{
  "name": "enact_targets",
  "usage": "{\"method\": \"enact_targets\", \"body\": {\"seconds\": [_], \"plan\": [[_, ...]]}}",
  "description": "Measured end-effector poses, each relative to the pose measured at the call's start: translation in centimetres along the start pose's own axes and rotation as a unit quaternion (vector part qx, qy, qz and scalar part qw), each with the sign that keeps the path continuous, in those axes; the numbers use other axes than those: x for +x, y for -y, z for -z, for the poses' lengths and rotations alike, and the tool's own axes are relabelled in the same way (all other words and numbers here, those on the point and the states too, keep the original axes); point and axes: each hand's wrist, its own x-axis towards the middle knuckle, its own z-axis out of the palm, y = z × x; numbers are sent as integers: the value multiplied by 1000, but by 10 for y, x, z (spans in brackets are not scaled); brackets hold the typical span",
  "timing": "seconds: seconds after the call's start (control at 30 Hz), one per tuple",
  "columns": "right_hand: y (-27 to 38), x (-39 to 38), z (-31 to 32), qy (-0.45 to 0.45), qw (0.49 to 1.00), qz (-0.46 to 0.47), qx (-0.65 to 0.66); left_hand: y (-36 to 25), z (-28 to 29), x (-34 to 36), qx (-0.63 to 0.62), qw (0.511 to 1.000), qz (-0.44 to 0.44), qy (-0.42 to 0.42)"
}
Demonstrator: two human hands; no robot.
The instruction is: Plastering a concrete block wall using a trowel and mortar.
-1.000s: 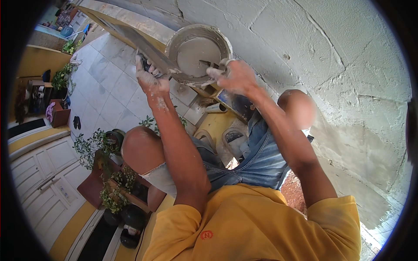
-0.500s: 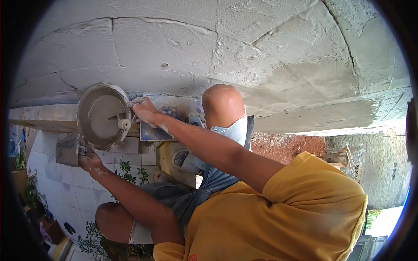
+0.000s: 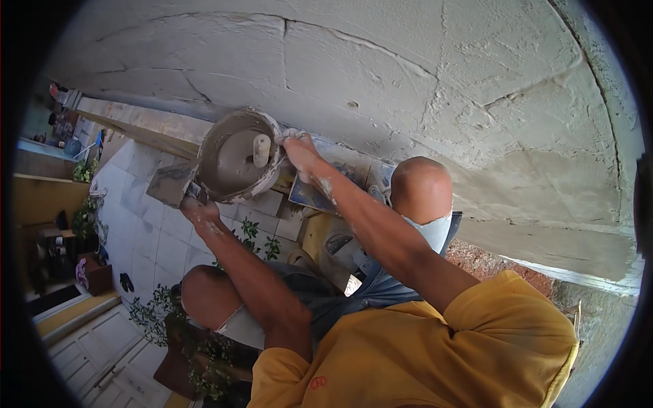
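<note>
A round bucket (image 3: 206, 146), its rim crusted with plaster, holds wet grey plaster (image 3: 235, 166). My right hand (image 3: 299, 151), smeared with plaster, is closed on the bucket's right rim. Over the plaster, near that hand, sits a pale rounded grip (image 3: 261, 151); whether it belongs to the bucket or to a tool I cannot tell. Against the bucket's lower left side, my left hand (image 3: 199, 208) is closed round the handle of a plastering trowel. The trowel's flat rectangular blade (image 3: 168, 183) points left and carries grey smears. My left fingers are partly hidden.
A freshly plastered grey wall (image 3: 381, 75) runs along the far side. The bucket is beside a stained blue board (image 3: 309, 194) and a narrow ledge (image 3: 146, 122). Below lie a tiled floor (image 3: 146, 228) and leafy plants (image 3: 160, 313). My bent knees (image 3: 422, 189) flank my arms.
The view has turned, so bucket, hands and trowel appear further right. The pale grip now looks upright and higher against the plaster. Both hands keep their holds.
</note>
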Motion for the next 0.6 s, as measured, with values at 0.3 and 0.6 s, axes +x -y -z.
{"method": "enact_targets", "body": {"seconds": [0.3,0.6], "plan": [[39,-93,45,19,986,-37,161,-49,-31,-115,17,996,-23,-82],[49,-140,101,-186,976,40,103,22,50,-205,606,737,-259,149]]}}
